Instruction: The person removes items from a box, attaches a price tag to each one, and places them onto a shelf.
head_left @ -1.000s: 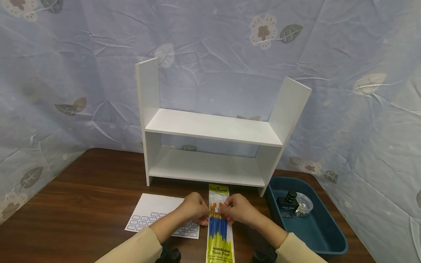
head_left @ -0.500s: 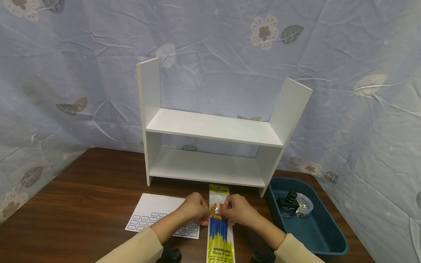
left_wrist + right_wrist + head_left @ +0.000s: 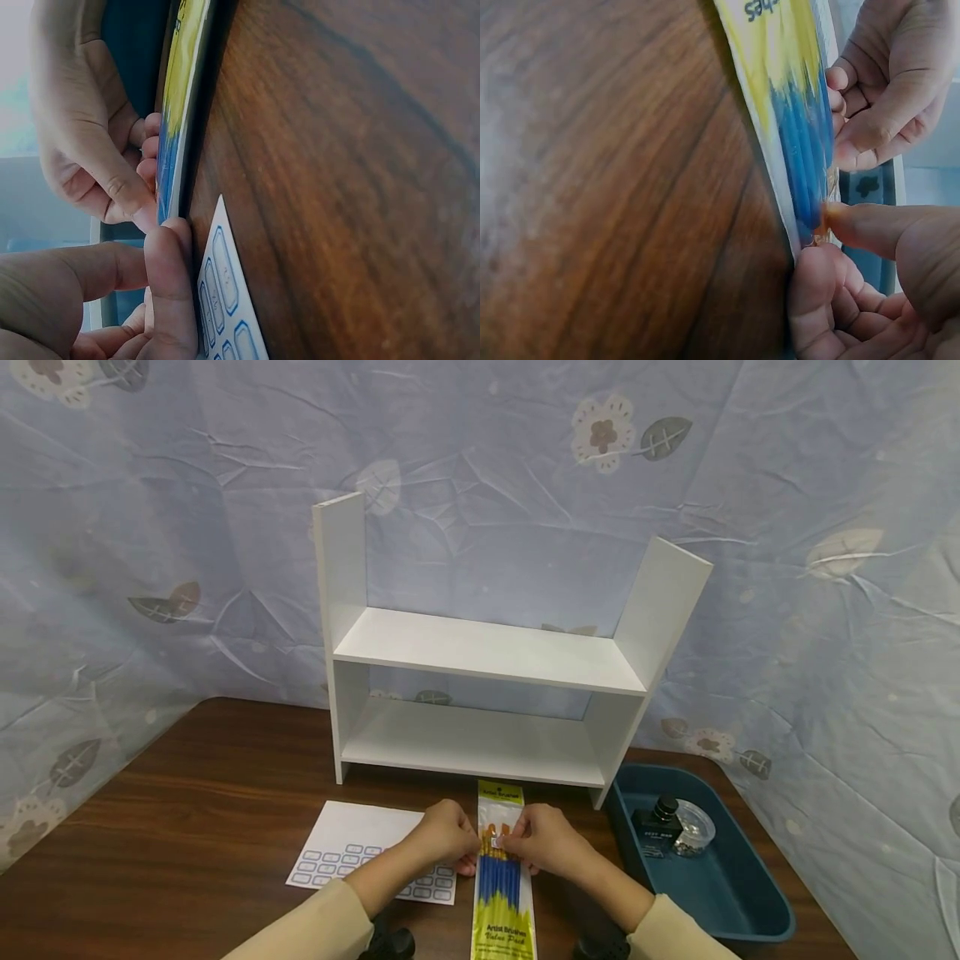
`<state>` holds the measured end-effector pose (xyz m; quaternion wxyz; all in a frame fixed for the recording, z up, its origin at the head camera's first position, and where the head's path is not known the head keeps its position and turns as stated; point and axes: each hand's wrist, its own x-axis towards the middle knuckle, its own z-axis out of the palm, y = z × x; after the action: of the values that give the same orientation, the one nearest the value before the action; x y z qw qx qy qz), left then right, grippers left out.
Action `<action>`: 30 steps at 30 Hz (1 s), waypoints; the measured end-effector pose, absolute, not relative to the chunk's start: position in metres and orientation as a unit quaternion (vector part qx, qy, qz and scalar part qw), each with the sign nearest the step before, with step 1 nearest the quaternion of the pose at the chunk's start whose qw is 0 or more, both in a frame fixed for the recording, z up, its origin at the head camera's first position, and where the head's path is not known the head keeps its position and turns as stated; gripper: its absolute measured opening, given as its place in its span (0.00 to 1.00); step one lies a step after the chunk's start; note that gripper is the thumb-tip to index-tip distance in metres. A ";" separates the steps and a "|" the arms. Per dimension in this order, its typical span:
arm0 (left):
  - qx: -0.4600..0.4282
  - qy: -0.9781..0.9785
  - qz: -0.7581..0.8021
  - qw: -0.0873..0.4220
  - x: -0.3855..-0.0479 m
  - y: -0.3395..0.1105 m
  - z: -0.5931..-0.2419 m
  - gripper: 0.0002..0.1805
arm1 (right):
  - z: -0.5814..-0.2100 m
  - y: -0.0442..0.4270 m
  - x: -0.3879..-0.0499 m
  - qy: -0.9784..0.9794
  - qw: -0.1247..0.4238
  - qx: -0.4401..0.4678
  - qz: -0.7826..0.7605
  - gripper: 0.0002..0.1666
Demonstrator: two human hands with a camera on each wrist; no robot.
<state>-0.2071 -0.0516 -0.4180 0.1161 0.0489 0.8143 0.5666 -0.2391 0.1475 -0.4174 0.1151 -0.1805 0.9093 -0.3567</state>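
A long, flat pack of artist brushes (image 3: 504,902) lies on the table, a clear bag with yellow ends and blue-handled brushes inside. My left hand (image 3: 446,835) pinches its left edge between thumb and fingers. On the opposite edge, my right hand (image 3: 546,839) grips with the thumb on top and fingers curled beneath, as the right wrist view shows. A small white label (image 3: 497,842) shows on the pack by the right thumb, partly covered by it. Under my left forearm is a white sheet of blue-bordered labels (image 3: 360,827), partly hidden.
A white two-tier shelf (image 3: 487,647) stands behind the pack. To the right, a teal tray (image 3: 738,885) holds a black bottle (image 3: 657,828) and a round clear container (image 3: 694,828). Patterned cloth (image 3: 480,443) hangs behind the brown table (image 3: 187,827).
Both hands stay on the brush pack in nearly the same place. The white label by my right thumb has shifted very slightly towards me.
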 end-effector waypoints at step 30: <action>0.031 0.806 0.575 0.138 -0.207 -0.049 -0.413 0.10 | -0.419 0.161 -0.235 0.889 0.122 -0.147 -0.416 0.10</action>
<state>-0.2070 -0.0487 -0.4130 0.1381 0.0308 0.8057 0.5752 -0.2349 0.1606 -0.4186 0.1220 -0.1469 0.8892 -0.4158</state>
